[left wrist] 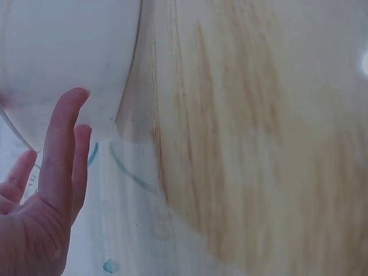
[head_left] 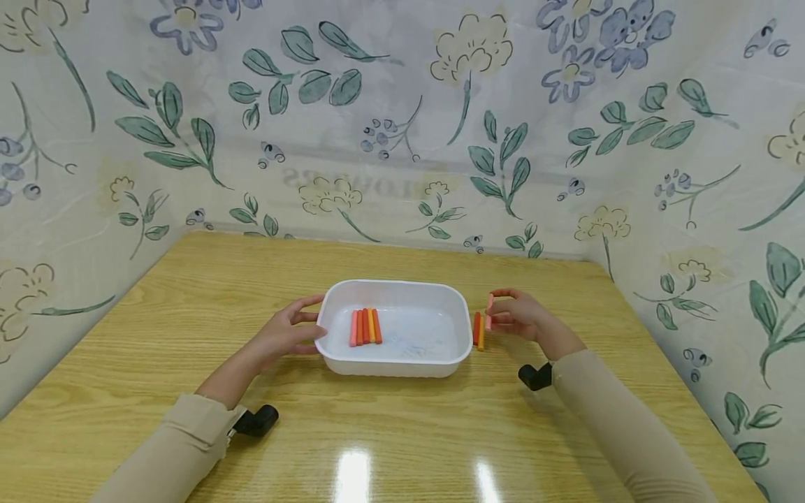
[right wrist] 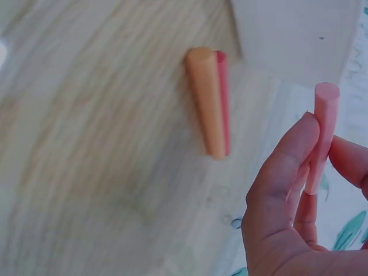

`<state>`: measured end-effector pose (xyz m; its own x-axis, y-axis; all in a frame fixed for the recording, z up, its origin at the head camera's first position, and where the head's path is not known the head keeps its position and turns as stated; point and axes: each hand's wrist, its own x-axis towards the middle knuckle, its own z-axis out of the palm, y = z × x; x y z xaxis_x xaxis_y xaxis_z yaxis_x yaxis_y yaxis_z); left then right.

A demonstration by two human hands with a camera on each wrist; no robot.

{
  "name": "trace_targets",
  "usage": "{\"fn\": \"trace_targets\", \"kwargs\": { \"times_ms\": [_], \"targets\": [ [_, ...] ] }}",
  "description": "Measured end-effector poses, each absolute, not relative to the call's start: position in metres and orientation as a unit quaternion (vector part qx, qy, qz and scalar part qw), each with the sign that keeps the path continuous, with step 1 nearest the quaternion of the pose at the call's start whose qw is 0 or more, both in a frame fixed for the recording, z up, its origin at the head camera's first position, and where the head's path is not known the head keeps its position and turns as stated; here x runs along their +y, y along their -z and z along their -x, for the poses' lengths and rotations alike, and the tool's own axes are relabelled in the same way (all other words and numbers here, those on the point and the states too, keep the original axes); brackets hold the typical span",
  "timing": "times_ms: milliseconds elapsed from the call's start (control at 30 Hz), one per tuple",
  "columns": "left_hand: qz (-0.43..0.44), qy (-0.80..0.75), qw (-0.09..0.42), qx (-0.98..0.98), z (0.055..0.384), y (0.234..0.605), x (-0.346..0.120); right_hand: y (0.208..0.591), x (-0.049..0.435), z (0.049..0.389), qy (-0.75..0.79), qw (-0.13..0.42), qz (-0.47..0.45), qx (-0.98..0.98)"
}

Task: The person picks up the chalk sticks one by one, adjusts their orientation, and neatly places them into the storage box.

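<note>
A white plastic tub sits on the table with several pink, red and orange crayon-like sticks side by side in its left half. My left hand holds the tub's left end, one digit over the rim and straight fingers along the outer wall. Beyond the tub's right end, my right hand pinches a pink crayon-like stick between thumb and fingertips, its upper end standing free. Close by on the table, an orange stick and a red stick lie together against the tub's right side.
Wood-grain table surrounds the tub. Floral cloth rises behind the table and along both sides. A black wrist camera juts from the left sleeve, and another black wrist camera from the right sleeve.
</note>
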<state>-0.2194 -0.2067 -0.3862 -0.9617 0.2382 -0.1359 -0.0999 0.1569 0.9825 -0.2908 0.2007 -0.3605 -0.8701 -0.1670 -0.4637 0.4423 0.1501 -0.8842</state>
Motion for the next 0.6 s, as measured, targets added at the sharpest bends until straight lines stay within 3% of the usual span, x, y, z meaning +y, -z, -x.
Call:
{"fn": "trace_targets", "kwargs": {
  "times_ms": [600],
  "targets": [
    [-0.041, -0.646, 0.132, 0.75, 0.22, 0.385, -0.206, 0.331, 0.168, 0.305, 0.657, 0.253, -0.077, 0.706]
  ]
}}
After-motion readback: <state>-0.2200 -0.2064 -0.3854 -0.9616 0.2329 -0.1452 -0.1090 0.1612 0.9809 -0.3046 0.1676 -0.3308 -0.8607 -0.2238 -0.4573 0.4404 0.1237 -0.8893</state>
